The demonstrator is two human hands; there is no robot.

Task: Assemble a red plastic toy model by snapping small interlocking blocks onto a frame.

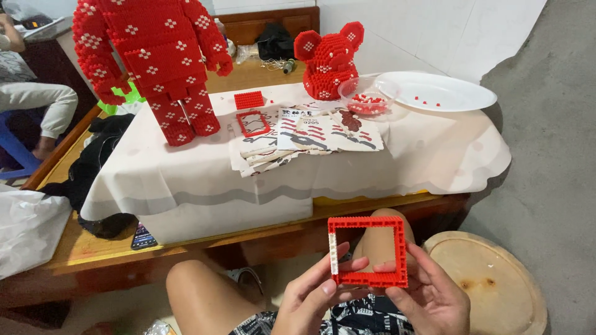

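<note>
Both my hands hold a square frame of small red bricks (367, 224), with a white strip on its left side, above my knees. My left hand (310, 296) grips its lower left corner and my right hand (428, 299) its lower right edge. On the cloth-covered table (186, 180) ahead stand a headless red brick figure body (155, 56) and a red brick bear head (329, 59). A flat red brick plate (249, 99) and another red frame (252, 123) lie beside instruction sheets (310, 136).
A clear bowl of loose red bricks (367, 98) sits next to a white plate (437, 91) at the table's far right. A round wooden stool (490, 288) stands at my right. A phone (143, 236) and black clothing (93, 167) lie left; another person sits far left.
</note>
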